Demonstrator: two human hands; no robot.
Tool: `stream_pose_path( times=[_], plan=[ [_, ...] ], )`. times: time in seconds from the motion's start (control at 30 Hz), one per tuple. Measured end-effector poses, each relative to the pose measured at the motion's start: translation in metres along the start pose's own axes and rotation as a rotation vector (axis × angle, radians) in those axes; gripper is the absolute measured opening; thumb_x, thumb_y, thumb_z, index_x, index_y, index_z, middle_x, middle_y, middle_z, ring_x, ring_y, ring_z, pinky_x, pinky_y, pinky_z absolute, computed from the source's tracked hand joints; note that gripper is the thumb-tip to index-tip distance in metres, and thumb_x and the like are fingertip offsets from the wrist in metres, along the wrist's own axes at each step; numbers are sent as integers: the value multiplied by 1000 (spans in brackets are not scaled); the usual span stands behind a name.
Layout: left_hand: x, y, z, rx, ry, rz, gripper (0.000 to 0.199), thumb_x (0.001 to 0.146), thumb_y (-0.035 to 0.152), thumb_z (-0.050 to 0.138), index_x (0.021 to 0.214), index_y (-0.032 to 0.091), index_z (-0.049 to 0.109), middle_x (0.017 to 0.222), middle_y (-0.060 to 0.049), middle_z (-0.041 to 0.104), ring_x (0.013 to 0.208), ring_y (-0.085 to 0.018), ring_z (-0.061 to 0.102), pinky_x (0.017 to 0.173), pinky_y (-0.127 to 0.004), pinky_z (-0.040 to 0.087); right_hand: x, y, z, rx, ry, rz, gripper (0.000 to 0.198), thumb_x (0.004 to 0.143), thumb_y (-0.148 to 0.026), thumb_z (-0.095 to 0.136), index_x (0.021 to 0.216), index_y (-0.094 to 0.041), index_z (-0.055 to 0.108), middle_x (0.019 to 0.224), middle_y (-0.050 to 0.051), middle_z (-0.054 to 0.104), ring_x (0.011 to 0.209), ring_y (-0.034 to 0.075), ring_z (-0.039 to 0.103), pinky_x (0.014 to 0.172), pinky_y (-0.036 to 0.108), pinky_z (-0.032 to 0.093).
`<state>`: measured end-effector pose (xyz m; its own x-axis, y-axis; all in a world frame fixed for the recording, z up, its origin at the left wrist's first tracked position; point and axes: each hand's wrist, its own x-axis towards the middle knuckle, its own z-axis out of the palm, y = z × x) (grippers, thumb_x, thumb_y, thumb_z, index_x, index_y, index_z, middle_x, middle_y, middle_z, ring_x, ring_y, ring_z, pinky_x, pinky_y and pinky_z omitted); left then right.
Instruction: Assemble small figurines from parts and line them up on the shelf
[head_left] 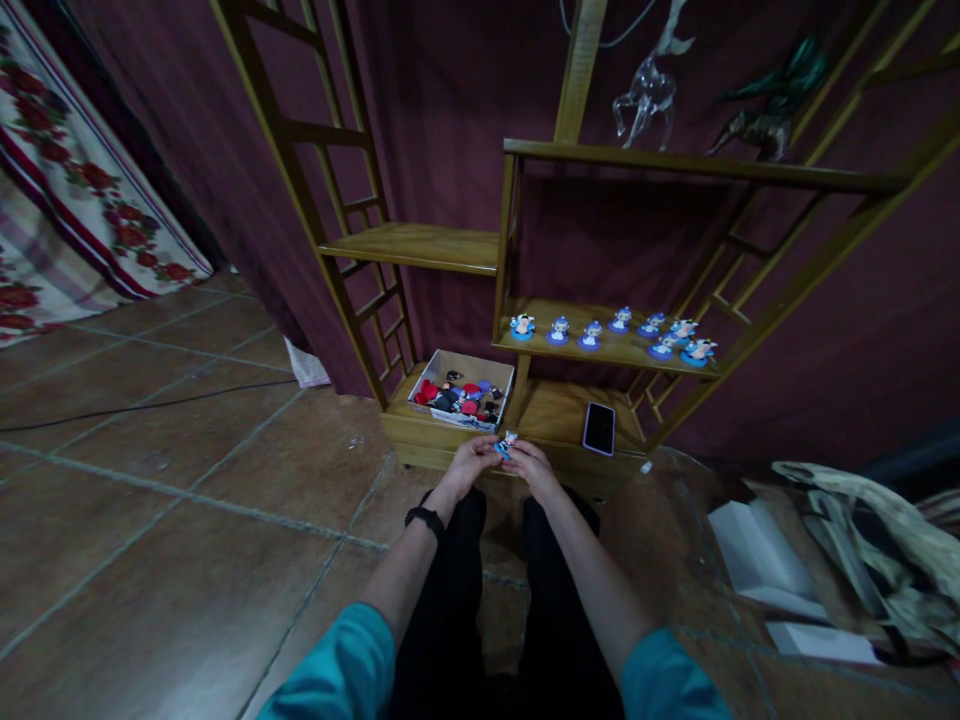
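Between my two hands is a small figurine [507, 443] with a white head, dark details and a blue round base. My left hand [473, 459] pinches it from the left and my right hand [532, 465] grips it from the right, just in front of the shelf's lower edge. Right behind my left hand sits an open cardboard box [422, 408], filled with red, black and purple figurines. Several small figurines on blue and purple bases, such as a purple-and-white one [590, 335], stand on the shelf board [547, 313] above.
A phone [599, 428] lies on the lower shelf to the right. Higher up stand a clear glass deer [649, 88] and a dark green statue [776, 100]. White boxes [765, 562] and a light bag [885, 540] rest on the right floor; a black cable [150, 406] crosses the left floor.
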<state>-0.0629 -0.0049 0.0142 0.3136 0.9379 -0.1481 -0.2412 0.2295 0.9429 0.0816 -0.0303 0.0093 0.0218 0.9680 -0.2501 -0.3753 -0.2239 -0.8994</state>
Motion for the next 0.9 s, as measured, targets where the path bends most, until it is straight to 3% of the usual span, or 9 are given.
stream_pose_path(
  times=[0.47, 0.67, 0.9],
  plan=[
    [5, -12, 3, 112, -60, 65, 46, 51, 18, 76, 95, 12, 62, 84, -5, 66, 73, -14, 59, 74, -29, 46, 7, 10, -2, -174, 57, -77, 37, 55, -40, 70, 86, -20, 63, 89, 3, 67, 74, 18, 64, 66, 31, 53],
    [6, -16, 5, 273, 25, 145, 40, 55, 15, 71, 93, 13, 62, 80, -3, 65, 72, -14, 59, 73, -28, 46, 10, 14, -3, -155, 11, -44, 38, 54, -41, 70, 86, -20, 63, 92, 3, 66, 78, 18, 63, 70, 33, 52],
    [-11, -2, 16, 620, 153, 262, 37, 61, 10, 65, 97, 19, 61, 89, -5, 62, 87, -20, 57, 82, -32, 43, 5, 9, -1, -112, -6, -43, 34, 54, -38, 71, 81, -20, 61, 85, 2, 66, 76, 16, 62, 72, 33, 51]
  ],
)
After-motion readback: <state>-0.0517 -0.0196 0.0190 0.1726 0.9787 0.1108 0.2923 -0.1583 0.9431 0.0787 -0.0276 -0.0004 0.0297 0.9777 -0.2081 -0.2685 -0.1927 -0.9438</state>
